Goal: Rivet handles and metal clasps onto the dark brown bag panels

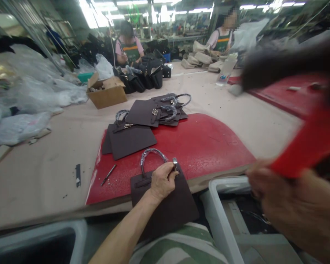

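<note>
My left hand (164,179) is closed in a pinch at the top of a dark brown bag panel (170,205). A small shiny metal piece (175,161) stands up from between its fingertips. The panel has a plastic-wrapped looped handle (151,151) and hangs partly over the table edge towards my lap. On the right, my right hand (297,209) grips a hammer (299,143) by its red handle. The hammer is raised close to the camera and smeared by motion, its dark head up and to the left.
More brown panels (143,110) with wrapped handles lie stacked on a red mat (203,143). A thin metal rod (108,175) lies on the mat's left. Behind stand a cardboard box (107,96) and black bags (151,75). A white-rimmed bin (220,216) is below right. Two people sit across the table.
</note>
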`<state>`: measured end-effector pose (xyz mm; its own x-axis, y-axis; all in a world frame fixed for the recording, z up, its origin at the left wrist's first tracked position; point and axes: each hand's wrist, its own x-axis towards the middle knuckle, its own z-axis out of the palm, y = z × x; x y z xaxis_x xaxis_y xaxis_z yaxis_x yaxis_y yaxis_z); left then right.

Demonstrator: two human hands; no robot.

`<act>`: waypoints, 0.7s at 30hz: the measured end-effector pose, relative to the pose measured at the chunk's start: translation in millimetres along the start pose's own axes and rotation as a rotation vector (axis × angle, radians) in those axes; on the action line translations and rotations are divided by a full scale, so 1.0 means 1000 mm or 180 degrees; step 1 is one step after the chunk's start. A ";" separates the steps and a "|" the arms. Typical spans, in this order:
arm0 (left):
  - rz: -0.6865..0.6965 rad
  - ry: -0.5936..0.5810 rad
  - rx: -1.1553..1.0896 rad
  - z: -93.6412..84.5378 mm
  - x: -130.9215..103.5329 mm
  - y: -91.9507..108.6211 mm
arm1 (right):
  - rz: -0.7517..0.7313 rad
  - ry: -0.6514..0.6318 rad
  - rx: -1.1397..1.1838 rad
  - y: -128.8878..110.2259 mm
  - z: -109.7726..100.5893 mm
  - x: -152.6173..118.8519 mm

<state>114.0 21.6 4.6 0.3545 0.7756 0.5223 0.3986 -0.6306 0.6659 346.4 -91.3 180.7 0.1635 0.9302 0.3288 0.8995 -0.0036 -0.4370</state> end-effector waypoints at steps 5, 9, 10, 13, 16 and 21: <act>-0.0035 -0.0087 -0.0028 -0.001 -0.001 -0.001 | -0.0327 -0.1115 -0.0133 0.020 0.024 -0.001; -0.0007 -0.0060 -0.0010 0.000 0.000 -0.001 | 0.0202 -0.1199 0.0305 0.049 0.050 0.016; -0.0004 -0.0045 0.0008 0.000 0.000 -0.001 | 0.0359 -0.1342 0.0460 0.057 0.060 0.021; 0.0013 -0.0020 0.0032 0.001 0.000 -0.002 | 0.0706 -0.1546 0.0292 0.074 0.095 0.035; -0.0009 -0.0070 0.0034 0.000 0.001 -0.003 | 0.0154 -0.0900 -0.0622 0.068 0.125 0.042; -0.0053 -0.0066 -0.0009 -0.002 0.000 0.000 | -0.1217 -0.0762 0.0072 0.027 0.167 0.032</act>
<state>112.6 22.2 5.4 0.3651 0.7852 0.5001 0.4021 -0.6175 0.6760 308.6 -0.4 39.4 -0.2795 0.9219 0.2683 0.8676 0.3622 -0.3408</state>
